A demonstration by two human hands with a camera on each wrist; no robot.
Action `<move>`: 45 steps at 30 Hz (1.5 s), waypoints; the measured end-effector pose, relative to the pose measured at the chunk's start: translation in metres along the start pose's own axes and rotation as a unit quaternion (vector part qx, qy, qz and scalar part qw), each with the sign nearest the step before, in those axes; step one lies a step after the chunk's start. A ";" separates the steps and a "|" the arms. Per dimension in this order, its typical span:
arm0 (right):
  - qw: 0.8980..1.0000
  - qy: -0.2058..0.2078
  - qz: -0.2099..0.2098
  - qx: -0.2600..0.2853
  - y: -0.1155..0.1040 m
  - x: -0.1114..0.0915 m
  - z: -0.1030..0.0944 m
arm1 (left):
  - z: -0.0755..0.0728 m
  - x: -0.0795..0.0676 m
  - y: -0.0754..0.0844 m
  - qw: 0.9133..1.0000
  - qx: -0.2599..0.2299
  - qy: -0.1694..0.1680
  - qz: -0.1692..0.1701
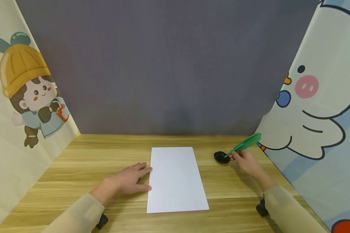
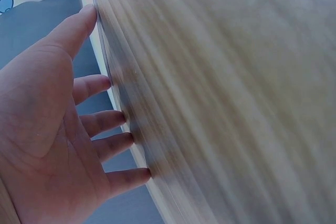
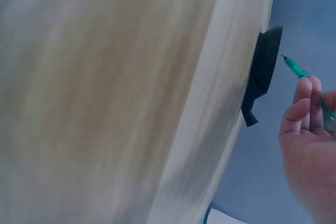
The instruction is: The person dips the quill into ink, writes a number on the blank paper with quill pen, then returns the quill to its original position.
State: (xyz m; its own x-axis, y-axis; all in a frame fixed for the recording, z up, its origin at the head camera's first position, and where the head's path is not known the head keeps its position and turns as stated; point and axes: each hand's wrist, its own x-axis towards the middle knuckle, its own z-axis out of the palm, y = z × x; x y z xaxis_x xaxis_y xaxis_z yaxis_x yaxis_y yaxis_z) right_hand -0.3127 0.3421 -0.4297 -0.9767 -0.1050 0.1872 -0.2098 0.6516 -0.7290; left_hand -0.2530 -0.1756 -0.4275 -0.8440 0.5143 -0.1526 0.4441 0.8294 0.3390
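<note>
A green feather-shaped pen [image 1: 249,141] is pinched between the thumb and fingers of my right hand [image 1: 246,161]. Its dark tip points down toward a small black dish [image 1: 220,157] on the table; in the right wrist view a slight gap shows between the pen's tip [image 3: 284,57] and the dish [image 3: 265,64]. A blank white sheet of paper [image 1: 176,181] lies in the middle of the table. My left hand [image 1: 127,181] rests with spread fingers on the wood, its fingertips and thumb at the sheet's left edge. It holds nothing.
The wooden table [image 1: 75,168] ends at a dark grey panel [image 1: 169,71] behind. Cartoon-printed walls flank it, a left one [image 1: 5,168] and a right one [image 1: 326,181] close beside my right forearm. The dish stands to the right of the paper.
</note>
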 end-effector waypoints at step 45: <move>0.996 -0.010 -0.017 0.084 -0.048 0.014 0.041 | 0.000 0.000 0.003 1.000 -0.011 -0.004 -0.009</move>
State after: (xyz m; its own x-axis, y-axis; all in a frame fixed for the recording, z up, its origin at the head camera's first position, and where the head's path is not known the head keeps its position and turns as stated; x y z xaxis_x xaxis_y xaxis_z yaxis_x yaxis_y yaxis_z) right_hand -0.3185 0.2787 -0.4189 -0.9693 -0.1408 0.2016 -0.2456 0.5124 -0.8229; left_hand -0.2514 -0.1731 -0.4260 -0.8493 0.5011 -0.1660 0.4223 0.8336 0.3560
